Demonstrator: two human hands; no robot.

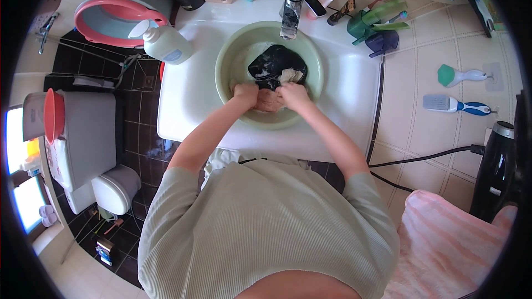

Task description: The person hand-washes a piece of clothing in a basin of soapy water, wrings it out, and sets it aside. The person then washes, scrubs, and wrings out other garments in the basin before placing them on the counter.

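L hand (245,94): clenched on dark cloth (275,67), for scrubbing.
R hand (293,96): clenched on same cloth.
Basin (233,55): under tap (293,8), holds cloth w/ water.

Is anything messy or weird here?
Nothing stands out. Both hands, left hand and right hand, grip a wet black cloth inside the pale green plastic basin, which sits level in the white sink.
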